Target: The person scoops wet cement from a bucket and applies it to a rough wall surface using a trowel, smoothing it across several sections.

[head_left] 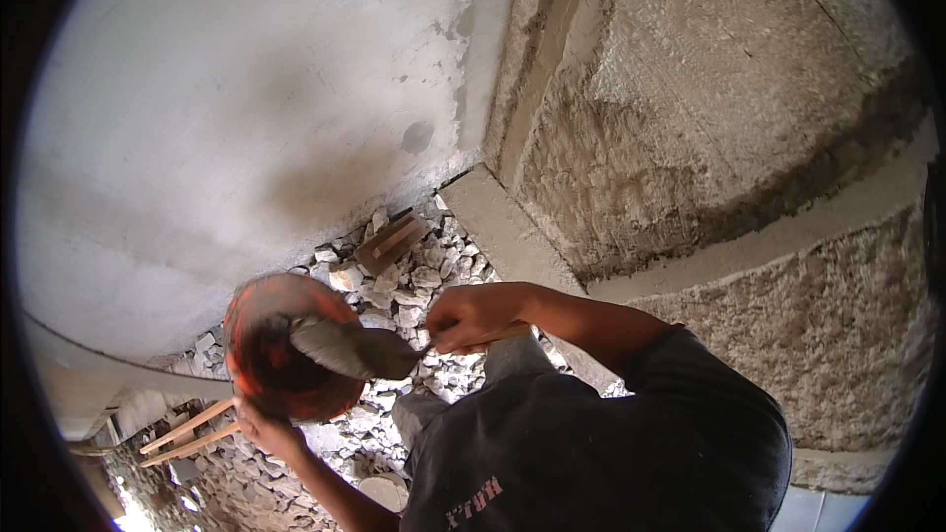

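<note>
My left hand (264,429) grips the near rim of a round orange-red basin (340,397), its inside dark and smeared with what looks like wet mortar. Closed around the handle of a trowel (389,355), my right hand (471,317) is to the right of the basin. The trowel's blade reaches leftward over the basin and carries or touches a grey lump of mortar (330,345). Motion blurs the basin and blade a little, so I cannot tell whether the mortar touches the basin.
Broken stones (419,281) cover the ground, with a brown float (392,242) lying on them by the wall. A smooth pale wall (246,89) rises ahead and left; a rough, partly plastered wall (690,138) stands right. Wooden strips (192,431) and a pale round object (384,493) are nearby.
</note>
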Motion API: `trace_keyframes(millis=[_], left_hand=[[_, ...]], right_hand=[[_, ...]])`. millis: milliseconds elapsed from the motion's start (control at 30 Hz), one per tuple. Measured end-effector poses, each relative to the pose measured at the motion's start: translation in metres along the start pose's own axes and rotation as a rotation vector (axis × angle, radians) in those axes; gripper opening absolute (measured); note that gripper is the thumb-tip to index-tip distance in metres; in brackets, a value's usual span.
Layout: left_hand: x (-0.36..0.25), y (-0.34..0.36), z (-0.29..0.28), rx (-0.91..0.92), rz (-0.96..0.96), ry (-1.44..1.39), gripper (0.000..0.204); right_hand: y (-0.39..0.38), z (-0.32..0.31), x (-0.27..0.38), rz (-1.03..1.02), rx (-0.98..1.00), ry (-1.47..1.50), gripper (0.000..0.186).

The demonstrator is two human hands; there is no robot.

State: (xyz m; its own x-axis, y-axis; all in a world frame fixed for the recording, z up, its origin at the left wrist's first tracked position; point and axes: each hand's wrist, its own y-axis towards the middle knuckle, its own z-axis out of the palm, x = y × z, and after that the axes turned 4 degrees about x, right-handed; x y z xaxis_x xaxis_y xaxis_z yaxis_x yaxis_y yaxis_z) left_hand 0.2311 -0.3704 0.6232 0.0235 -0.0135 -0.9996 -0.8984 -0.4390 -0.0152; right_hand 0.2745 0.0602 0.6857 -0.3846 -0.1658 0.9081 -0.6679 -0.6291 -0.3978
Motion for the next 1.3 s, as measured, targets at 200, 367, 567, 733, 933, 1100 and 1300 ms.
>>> trace_keyframes(millis=[200, 367, 567, 733, 933, 1100, 1300], left_hand=[[0.033, -0.022, 0.000, -0.147, -0.064, -0.087, 0.044], [0.030, -0.038, 0.049, -0.142, -0.081, 0.071, 0.043], [0.038, -0.024, 0.081, 0.168, 0.009, 0.066, 0.047], [0.003, -0.012, 0.106, 0.418, 0.350, 0.432, 0.042], [-0.060, -0.014, 0.123, 0.817, 0.500, 0.274, 0.044], [-0.098, 0.021, 0.085, 1.062, 0.392, 0.401, 0.048], [-0.121, 0.016, 0.061, 0.830, 0.501, 0.156, 0.048]], right_hand=[[-0.200, -0.236, -0.103, 0.351, -0.758, 0.112, 0.050], [-0.331, -0.224, 0.025, -0.117, -1.350, 0.010, 0.012], [-0.251, -0.102, 0.027, -0.077, -1.127, -0.172, 0.039], [-0.065, 0.013, -0.050, -0.028, -0.700, -0.548, 0.020], [0.015, 0.094, 0.000, 0.286, -1.019, -0.836, 0.030], [0.062, 0.158, 0.058, 0.297, -1.043, -1.224, 0.024], [0.044, 0.186, 0.070, 0.516, -0.543, -1.292, 0.029]])
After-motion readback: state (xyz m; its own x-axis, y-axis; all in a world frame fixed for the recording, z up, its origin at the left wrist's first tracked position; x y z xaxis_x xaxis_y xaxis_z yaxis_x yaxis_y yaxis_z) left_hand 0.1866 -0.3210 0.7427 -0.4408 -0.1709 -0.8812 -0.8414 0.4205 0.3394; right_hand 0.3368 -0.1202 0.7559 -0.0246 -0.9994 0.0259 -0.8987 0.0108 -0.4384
